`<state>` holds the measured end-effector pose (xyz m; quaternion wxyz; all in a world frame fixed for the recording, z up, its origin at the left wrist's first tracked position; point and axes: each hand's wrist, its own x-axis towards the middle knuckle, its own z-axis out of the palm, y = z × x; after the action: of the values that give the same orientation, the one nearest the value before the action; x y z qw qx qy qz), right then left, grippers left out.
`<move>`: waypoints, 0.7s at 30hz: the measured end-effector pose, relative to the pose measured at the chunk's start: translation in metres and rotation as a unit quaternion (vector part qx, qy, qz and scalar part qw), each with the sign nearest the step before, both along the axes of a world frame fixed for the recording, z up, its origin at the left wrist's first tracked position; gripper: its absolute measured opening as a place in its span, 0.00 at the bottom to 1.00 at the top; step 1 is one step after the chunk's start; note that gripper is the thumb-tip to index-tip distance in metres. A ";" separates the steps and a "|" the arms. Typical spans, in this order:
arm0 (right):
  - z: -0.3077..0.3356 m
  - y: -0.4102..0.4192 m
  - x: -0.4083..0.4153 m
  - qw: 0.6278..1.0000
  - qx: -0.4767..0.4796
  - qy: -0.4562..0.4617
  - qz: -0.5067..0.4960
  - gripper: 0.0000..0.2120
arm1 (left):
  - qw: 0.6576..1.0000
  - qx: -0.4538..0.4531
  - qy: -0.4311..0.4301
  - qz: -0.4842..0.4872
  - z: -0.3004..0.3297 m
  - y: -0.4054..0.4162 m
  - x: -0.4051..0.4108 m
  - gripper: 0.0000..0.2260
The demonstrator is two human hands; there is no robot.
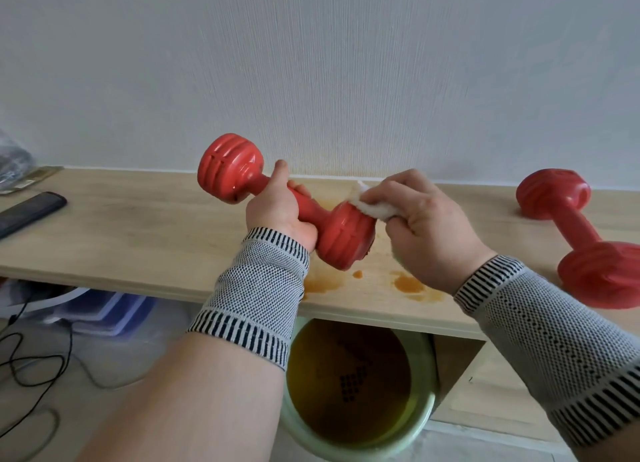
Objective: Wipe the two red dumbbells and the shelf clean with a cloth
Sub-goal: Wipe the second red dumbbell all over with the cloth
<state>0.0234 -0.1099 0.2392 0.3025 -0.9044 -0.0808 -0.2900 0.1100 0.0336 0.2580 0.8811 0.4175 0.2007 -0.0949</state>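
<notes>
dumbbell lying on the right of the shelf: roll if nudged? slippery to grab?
The dumbbell on the shelf has rounded heads, so a sideways nudge would probably roll it, perhaps toward the shelf edge. Its glossy surface may be slick, though the ribbed heads and narrow handle should help grip. It looks like stiff moulded plastic; weight is hard to judge.

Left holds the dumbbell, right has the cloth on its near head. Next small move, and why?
Probably rub the cloth round the near head of the held dumbbell: the right hand presses it there while the left hand grips the bar.
</notes>
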 end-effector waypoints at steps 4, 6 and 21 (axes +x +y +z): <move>0.001 0.012 -0.010 0.997 -0.043 -0.035 0.044 0.18 | 1.000 -0.028 0.007 0.011 -0.004 0.002 0.006 0.15; 0.002 0.018 -0.014 0.993 -0.080 -0.053 0.070 0.16 | 0.998 -0.060 0.021 0.015 -0.007 0.005 0.010 0.15; 0.002 0.017 -0.011 0.996 -0.020 -0.051 0.073 0.16 | 0.996 -0.079 0.026 -0.014 -0.009 0.006 0.013 0.17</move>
<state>0.0123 -0.0924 0.2414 0.3002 -0.8859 -0.1682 -0.3110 0.1233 0.0399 0.2493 0.9045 0.3465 0.2096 -0.1334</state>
